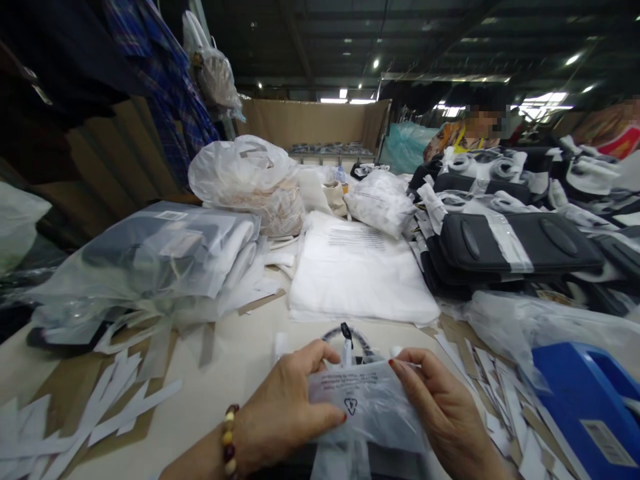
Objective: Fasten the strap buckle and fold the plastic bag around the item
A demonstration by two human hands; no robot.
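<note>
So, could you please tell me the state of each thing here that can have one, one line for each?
small plastic bag: held by both hands, a black item partly sticking out of its top
left hand: gripping the bag's left side
right hand: gripping the bag's right side
stack of flat bags: lying flat
blue box: open on top
paper strips: scattered loose

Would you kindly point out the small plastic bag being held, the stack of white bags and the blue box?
Small plastic bag [363,403], head view, on its printed front.
Stack of white bags [357,277], head view, on the top bag's middle.
Blue box [583,393], head view, on its top face.
</note>
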